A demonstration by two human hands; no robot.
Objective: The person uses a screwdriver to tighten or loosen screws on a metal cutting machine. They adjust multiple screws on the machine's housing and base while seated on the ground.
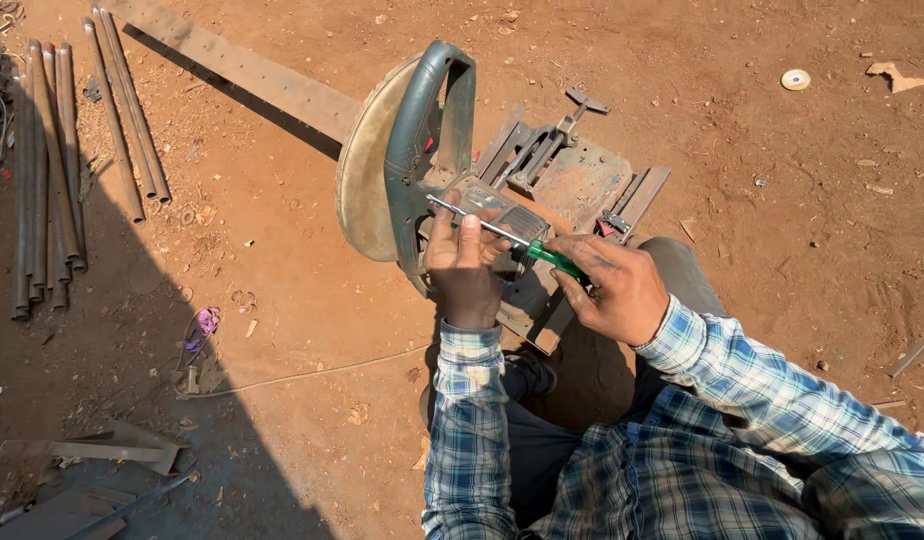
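A metal chop saw with a round blade guard and grey-green handle sits on red dirt, on its rusty base. My right hand grips the green handle of a screwdriver. Its steel shaft points left across the saw's motor housing. My left hand rests on the housing, its fingers pinching the shaft near the tip. Both arms wear blue plaid sleeves.
A long flat steel bar runs from the saw toward the upper left. Rusty pipes lie at the far left. A thin cable crosses the dirt. Scrap angle pieces lie at the lower left. A small disc lies upper right.
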